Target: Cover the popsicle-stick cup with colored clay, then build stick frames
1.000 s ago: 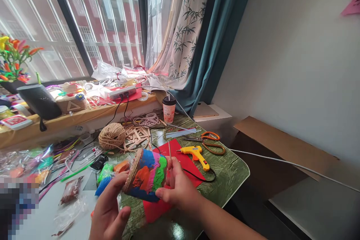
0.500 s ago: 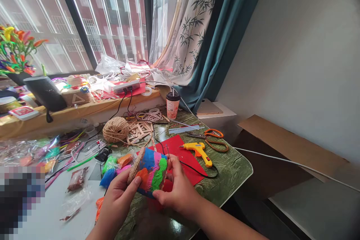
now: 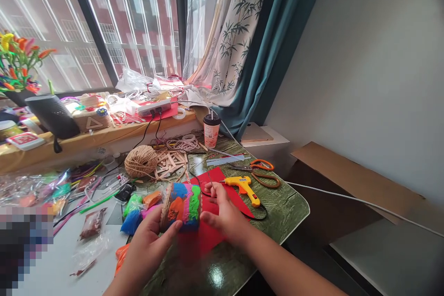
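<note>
- Your left hand (image 3: 156, 236) grips the clay-covered cup (image 3: 183, 203) over the green table (image 3: 289, 208), near the red sheet (image 3: 210, 238)
- Your right hand (image 3: 224, 212) pinches a thin stick (image 3: 210, 177) just beside the cup

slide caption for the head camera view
Left hand holding a colourful cylinder, right hand pinching a thin stick, yellow glue gun and red paper nearby.
</note>
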`<state>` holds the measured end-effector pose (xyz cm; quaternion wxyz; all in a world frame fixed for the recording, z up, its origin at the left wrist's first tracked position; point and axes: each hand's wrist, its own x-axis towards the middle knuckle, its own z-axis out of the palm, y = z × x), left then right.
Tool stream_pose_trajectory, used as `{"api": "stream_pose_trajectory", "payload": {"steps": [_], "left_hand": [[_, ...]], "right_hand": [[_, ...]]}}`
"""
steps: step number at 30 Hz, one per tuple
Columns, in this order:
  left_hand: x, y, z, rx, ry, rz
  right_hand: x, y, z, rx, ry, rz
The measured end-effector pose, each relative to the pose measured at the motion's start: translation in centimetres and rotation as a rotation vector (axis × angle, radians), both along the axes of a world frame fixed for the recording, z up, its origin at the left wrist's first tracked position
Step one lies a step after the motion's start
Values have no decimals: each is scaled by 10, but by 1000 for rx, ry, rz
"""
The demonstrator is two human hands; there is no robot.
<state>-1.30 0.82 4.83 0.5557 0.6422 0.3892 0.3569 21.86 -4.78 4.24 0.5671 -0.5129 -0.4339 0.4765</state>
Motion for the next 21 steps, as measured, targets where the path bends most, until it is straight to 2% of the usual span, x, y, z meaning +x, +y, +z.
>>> {"api": "stream_pose_trajectory", "payload": {"steps": [2, 4, 7, 10, 13, 16, 21], "left_hand": [[1, 1, -1, 1, 9, 14], [3, 2, -2, 26, 6, 55], [6, 2, -5, 113, 16, 94], [9, 0, -13, 175, 64, 99], [11, -2, -23, 188, 80, 132], [11, -3, -29, 203, 86, 169], [8, -2, -32, 209, 117, 153]], "right_hand": [[5, -3, 4, 60, -133, -51], [0, -9, 5, 57, -166, -33], [-20, -13, 4, -2, -34, 65], [-41, -9, 0, -88, 206, 153], [-54, 0, -4, -148, 363, 172], [-59, 4, -7, -138, 395, 140], [-68, 1, -7, -166, 418, 136]]}}
